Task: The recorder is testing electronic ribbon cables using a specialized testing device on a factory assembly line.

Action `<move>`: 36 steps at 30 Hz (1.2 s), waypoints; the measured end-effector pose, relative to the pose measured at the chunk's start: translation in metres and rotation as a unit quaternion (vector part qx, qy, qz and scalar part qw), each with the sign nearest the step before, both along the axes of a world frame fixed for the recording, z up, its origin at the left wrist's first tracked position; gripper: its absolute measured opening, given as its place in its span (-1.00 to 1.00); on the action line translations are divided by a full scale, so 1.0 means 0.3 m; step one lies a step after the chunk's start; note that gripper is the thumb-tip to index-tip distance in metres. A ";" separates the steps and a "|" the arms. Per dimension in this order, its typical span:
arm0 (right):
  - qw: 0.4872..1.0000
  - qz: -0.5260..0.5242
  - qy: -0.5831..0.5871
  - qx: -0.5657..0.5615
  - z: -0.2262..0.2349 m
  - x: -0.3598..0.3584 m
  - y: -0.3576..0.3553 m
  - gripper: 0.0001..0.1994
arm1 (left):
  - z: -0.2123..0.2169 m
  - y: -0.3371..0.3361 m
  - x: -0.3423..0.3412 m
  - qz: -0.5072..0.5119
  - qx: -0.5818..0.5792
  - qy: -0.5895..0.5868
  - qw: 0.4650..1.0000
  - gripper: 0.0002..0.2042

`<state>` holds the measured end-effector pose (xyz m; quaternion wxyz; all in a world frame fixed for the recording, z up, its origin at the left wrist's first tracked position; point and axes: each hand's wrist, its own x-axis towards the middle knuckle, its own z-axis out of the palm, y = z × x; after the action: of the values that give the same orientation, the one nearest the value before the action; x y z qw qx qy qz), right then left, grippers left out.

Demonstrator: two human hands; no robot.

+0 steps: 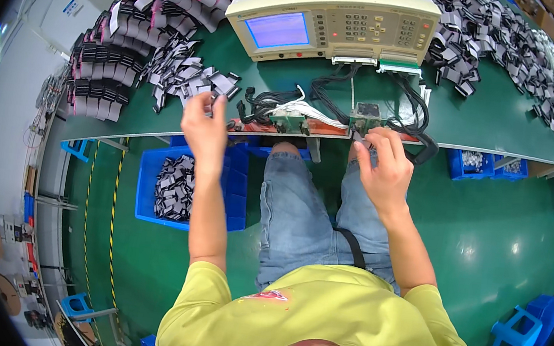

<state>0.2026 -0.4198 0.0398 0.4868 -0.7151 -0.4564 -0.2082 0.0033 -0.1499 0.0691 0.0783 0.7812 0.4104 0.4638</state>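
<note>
My left hand (205,128) is raised at the near edge of a loose pile of short grey ribbon cables (183,72) with black connectors. Its thumb and fingers are pinched together on one such cable, mostly hidden by the fingertips. Beside a small test fixture (366,115) at the bench's front edge, my right hand (387,171) has its thumb and forefinger closed on a small grey piece (359,138), too covered to name exactly. Left of this fixture is a second green board (288,121) with white and black wires.
A beige tester (336,27) with a lit screen stands behind the fixtures, joined by black cables (330,87). Stacked ribbon cables (105,70) lie far left, more cables (466,47) far right. Below the green bench (274,71), a blue bin (144,203) holds cables.
</note>
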 end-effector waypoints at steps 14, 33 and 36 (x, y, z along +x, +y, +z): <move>0.999 0.026 0.027 -0.030 -0.015 0.009 -0.009 -0.80 | -0.205 0.265 -0.174 0.048 -0.081 0.056 0.994 -0.61; 0.950 0.067 -0.080 -0.294 0.035 0.062 -0.010 -0.74 | -0.137 0.174 0.130 -0.166 -0.122 -0.003 0.979 -0.79; 0.956 0.063 -0.081 -0.274 0.027 0.063 0.000 -0.75 | -0.133 0.168 0.129 -0.146 -0.119 0.003 0.982 -0.78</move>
<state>0.2217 -0.4198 0.0480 0.2458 -0.7717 -0.5778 -0.1012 0.0420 -0.0994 0.0292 0.2363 0.8195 0.3443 0.3925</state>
